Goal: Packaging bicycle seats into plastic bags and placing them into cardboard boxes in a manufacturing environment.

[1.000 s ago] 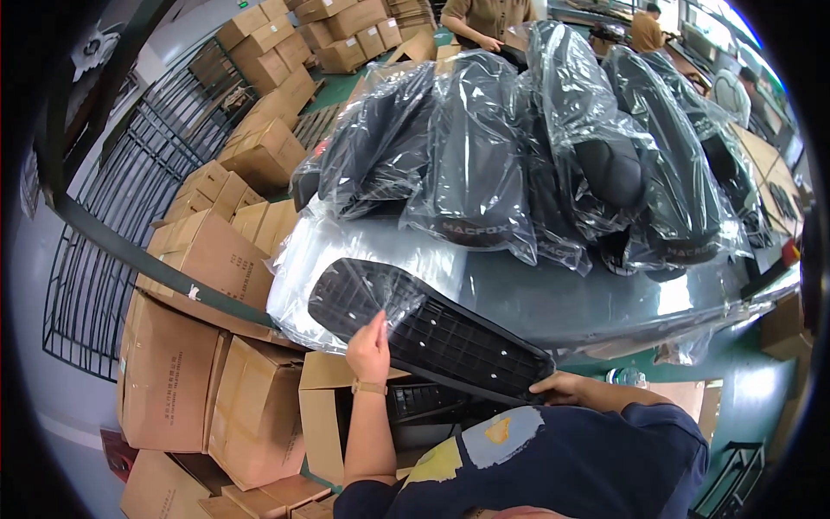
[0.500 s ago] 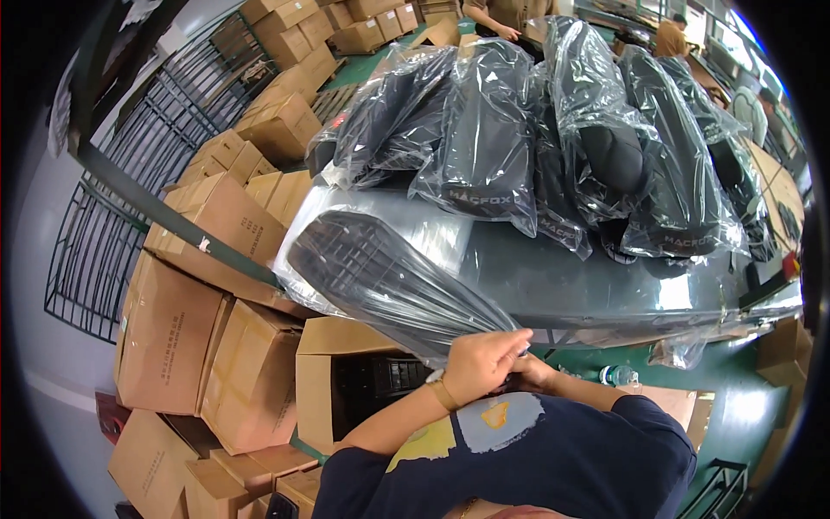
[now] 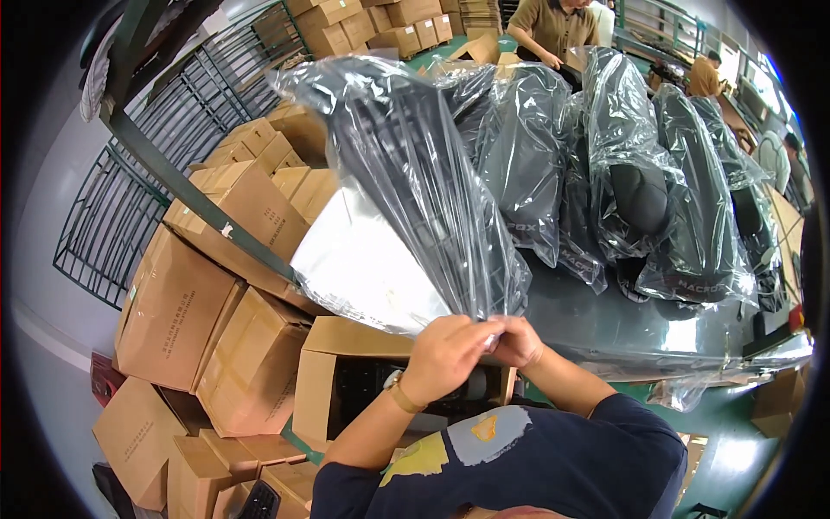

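My left hand [image 3: 443,359] and my right hand [image 3: 520,342] meet in front of my chest. Both are closed on the gathered mouth of a clear plastic bag [image 3: 471,268]. Inside the bag is a long black seat-like part [image 3: 406,156] with a ribbed side showing through the creased film. The bag slants up and away to the left from my fists, over the table edge. My fingers partly hide the gathered film. Under my left forearm stands an open cardboard box [image 3: 316,381] with black parts in it.
Several bagged black seats [image 3: 635,199] lie side by side on the dark shiny table [image 3: 588,324]. Stacked cartons [image 3: 181,320] and a green metal post [image 3: 190,203] border the left. Across the table is a person in a brown shirt [image 3: 553,26].
The bagged seat has swung up and to the right, now standing steeper before the table. My right hand has come up beside my left at the bag's mouth.
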The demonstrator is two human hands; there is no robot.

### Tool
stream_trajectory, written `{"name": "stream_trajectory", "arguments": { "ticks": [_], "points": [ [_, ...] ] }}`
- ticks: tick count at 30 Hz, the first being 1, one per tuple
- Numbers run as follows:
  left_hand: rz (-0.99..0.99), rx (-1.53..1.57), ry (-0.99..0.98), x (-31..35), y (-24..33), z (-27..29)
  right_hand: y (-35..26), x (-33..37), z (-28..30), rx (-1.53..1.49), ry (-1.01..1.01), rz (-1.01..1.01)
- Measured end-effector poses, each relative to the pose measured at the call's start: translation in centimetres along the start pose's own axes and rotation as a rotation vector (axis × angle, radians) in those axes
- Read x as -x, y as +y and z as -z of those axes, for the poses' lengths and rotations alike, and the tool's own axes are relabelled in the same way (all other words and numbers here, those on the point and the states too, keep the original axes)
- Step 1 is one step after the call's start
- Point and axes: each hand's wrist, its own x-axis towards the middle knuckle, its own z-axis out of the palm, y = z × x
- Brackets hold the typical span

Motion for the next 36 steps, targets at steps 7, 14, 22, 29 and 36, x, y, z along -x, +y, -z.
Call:
{"name": "stream_trajectory", "arguments": {
  "ticks": [7,14,22,29,36],
  "points": [
    [0.625,0.413,0.134,3.5,-2.4,-0.5,-2.5,-7.0,-6.2,-0.089,0.059,0.191],
    [0.956,0.380,0.118,13.9,-1.8,-1.1,-5.6,-19.1,-7.4,0.024,0.165,0.513],
    [1.474,0.514,0.493,29.2,3.8,-4.2,-9.1,-29.7,-8.0,-0.063,0.558,0.968],
    [1.697,0.622,0.682,31.5,6.2,-5.8,-9.0,-29.6,-8.0,-0.059,0.434,1.023],
    [1.424,0.443,0.522,29.4,0.1,-2.8,-11.3,-26.2,-8.6,0.095,0.396,1.051]
  ]
}}
